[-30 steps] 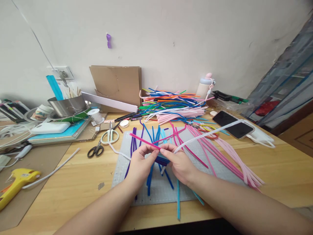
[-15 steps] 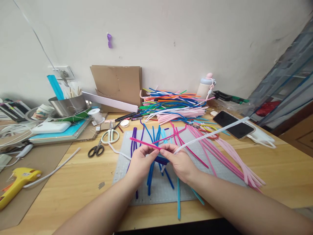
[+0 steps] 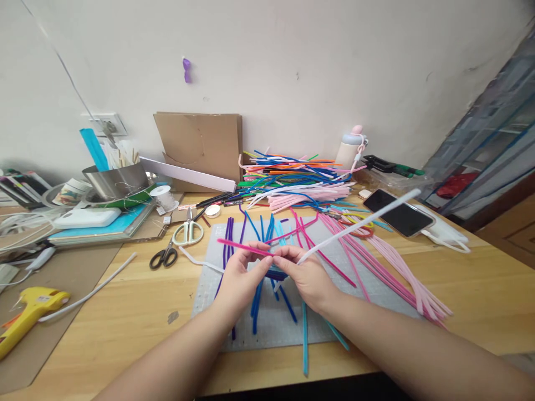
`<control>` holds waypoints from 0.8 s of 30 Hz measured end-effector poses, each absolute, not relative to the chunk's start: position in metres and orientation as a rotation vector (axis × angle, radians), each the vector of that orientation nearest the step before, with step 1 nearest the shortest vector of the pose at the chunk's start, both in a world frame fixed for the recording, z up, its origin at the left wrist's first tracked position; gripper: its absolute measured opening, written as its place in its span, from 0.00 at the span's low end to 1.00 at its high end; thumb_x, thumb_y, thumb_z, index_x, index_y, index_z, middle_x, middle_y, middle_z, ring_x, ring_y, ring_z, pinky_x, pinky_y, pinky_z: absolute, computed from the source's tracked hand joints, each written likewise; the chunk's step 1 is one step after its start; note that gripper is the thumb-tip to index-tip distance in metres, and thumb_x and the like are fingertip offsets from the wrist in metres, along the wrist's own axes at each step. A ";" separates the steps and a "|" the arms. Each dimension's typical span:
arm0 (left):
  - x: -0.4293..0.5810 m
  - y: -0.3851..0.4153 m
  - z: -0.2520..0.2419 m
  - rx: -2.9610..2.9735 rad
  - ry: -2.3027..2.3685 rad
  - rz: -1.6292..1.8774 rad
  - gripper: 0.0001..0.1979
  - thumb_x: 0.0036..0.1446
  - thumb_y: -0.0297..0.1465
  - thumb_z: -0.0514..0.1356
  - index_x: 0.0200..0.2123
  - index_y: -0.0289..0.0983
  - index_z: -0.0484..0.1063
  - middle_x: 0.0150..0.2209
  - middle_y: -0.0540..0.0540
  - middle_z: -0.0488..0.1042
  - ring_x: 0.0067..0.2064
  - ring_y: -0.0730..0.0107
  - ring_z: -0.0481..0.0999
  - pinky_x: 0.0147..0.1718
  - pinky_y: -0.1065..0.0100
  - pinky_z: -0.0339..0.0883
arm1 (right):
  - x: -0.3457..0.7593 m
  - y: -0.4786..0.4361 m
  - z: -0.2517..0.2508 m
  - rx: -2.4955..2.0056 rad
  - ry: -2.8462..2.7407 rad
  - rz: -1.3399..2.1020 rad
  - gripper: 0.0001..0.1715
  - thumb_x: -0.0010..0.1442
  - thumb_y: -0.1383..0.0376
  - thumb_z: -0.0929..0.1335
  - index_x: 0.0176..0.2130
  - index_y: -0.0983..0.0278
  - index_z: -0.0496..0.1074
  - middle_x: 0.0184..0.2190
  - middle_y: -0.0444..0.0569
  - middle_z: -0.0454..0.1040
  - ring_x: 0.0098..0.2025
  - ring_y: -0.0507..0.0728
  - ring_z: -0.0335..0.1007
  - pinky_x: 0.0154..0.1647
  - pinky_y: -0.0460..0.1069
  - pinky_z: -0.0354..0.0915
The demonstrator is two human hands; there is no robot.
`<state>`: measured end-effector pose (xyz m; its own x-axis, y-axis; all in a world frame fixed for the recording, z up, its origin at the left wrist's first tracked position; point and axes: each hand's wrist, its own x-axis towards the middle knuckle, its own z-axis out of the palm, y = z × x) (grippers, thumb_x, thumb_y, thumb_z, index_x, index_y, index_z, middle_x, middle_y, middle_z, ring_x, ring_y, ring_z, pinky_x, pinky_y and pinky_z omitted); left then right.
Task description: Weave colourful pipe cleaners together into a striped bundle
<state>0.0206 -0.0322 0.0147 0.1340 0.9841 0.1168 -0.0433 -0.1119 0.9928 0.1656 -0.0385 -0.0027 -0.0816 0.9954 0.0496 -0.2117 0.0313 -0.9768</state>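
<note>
My left hand [image 3: 241, 274] and my right hand [image 3: 307, 275] meet over a grey cutting mat [image 3: 368, 289] on the wooden table. Left fingers pinch a bright pink pipe cleaner [image 3: 240, 247] that sticks out to the left. Right fingers pinch a long white pipe cleaner [image 3: 359, 224] that rises to the upper right, above the phone. The two ends meet between my fingertips. A dark blue bundle [image 3: 276, 274] shows just under my hands; who holds it is unclear. Loose blue, purple and pink pipe cleaners lie on the mat beneath.
A big pile of mixed pipe cleaners [image 3: 292, 178] lies at the back. Two scissors [image 3: 175, 242] lie left of the mat, a yellow glue gun [image 3: 29, 312] at far left, a phone [image 3: 399, 214] at right, cardboard [image 3: 198, 145] against the wall.
The pink pipe cleaner's free end has dipped and swung slightly left. The white one's far end has lifted a little higher. Both hands stay in place.
</note>
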 end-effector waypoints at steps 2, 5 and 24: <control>0.020 -0.033 0.017 1.353 1.065 1.206 0.09 0.48 0.33 0.63 0.33 0.36 0.73 0.32 0.47 0.74 0.37 0.68 0.71 0.40 0.68 0.64 | 0.165 -0.039 -0.003 -0.968 -1.126 1.361 0.10 0.51 0.59 0.71 0.30 0.64 0.72 0.28 0.44 0.71 0.32 0.52 0.64 0.36 0.49 0.58; 0.022 -0.033 0.021 1.265 1.075 1.194 0.09 0.47 0.33 0.64 0.30 0.34 0.72 0.29 0.47 0.74 0.34 0.69 0.72 0.36 0.69 0.64 | 0.164 -0.040 -0.002 -0.971 -1.094 1.390 0.10 0.50 0.59 0.71 0.29 0.64 0.71 0.26 0.42 0.69 0.29 0.50 0.62 0.33 0.48 0.57; 0.023 -0.037 0.025 1.609 1.251 1.039 0.06 0.46 0.32 0.62 0.28 0.36 0.76 0.28 0.47 0.76 0.32 0.65 0.73 0.36 0.66 0.65 | 0.162 -0.040 0.005 -0.948 -1.002 1.439 0.10 0.47 0.60 0.71 0.27 0.64 0.70 0.26 0.43 0.70 0.31 0.53 0.64 0.37 0.49 0.60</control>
<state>0.0226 -0.0371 0.0247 0.1631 0.9796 0.1171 0.2947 -0.1616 0.9418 0.1625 -0.0403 0.0046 -0.0914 0.9955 -0.0257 -0.3209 -0.0539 -0.9456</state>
